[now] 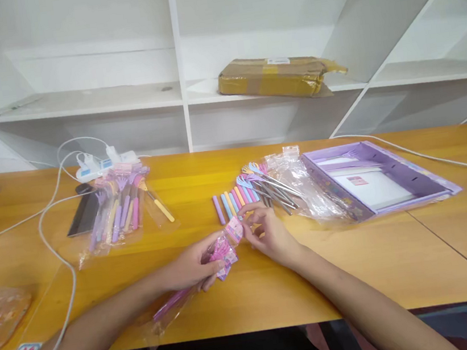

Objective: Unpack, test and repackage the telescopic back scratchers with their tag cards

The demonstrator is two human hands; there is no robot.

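My left hand (197, 263) is closed round a clear plastic bag (172, 315) with a pink back scratcher (219, 248) inside, its handle slanting to the lower left. Several small printed cards show beside the scratcher head. At the bag's upper end is a pink header card (234, 230), its right edge between the thumb and fingers of my right hand (269, 230). Just beyond lie a row of coloured handles (232, 201) and a heap of back scratcher heads on metal rods (275, 184).
Bagged back scratchers (119, 207) lie at left, beside a black flat object (81, 215) and a white power strip (99, 167). Empty clear bags (298, 181) rest against a purple box (376, 211) on the right. A white cable (42, 229) crosses the left side. A taped carton (267, 76) sits on the shelf.
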